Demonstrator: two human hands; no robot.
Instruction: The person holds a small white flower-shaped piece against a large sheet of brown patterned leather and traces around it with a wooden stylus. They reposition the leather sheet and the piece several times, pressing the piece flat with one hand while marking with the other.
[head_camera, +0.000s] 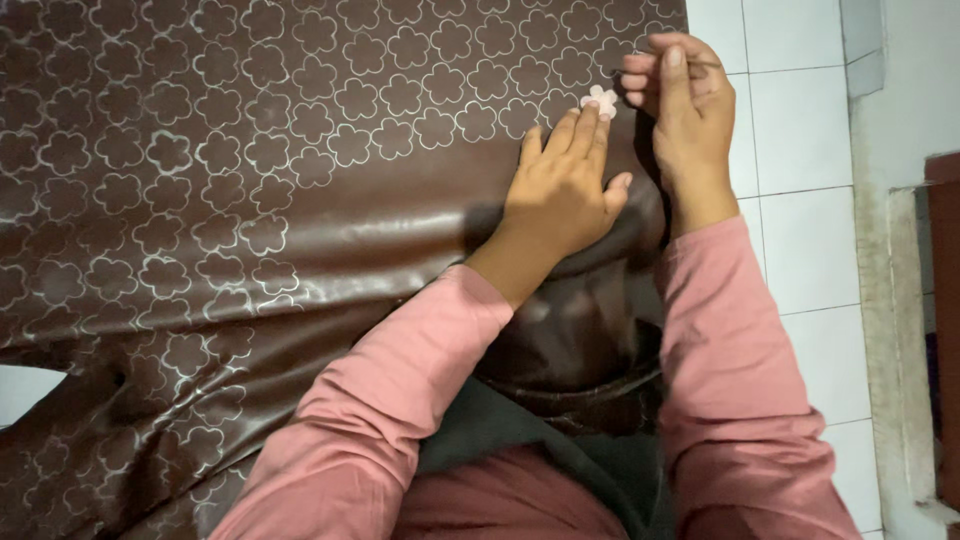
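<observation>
Your left hand (560, 195) lies flat, fingertips pressing a small pink flower piece (601, 100) onto the brown cloth (250, 200). Your right hand (685, 110), just right of it, pinches a thin needle (690, 62).

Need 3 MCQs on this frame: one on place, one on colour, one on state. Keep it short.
1. Where does the small flower piece lie?
A. on the tiled floor
B. on the brown sheet, at the left fingertips
C. in the person's lap

2. What colour are the sleeves?
A. pink
B. green
C. white

3. How is the right hand?
A. flat on the sheet
B. out of view
C. pinched on a thin tool

Key: 1 B, the piece sits on the brown sheet at the tips of the left hand. 2 A, both sleeves are pink. 3 C, the fingers close on a thin tool near the sheet's edge.
</observation>
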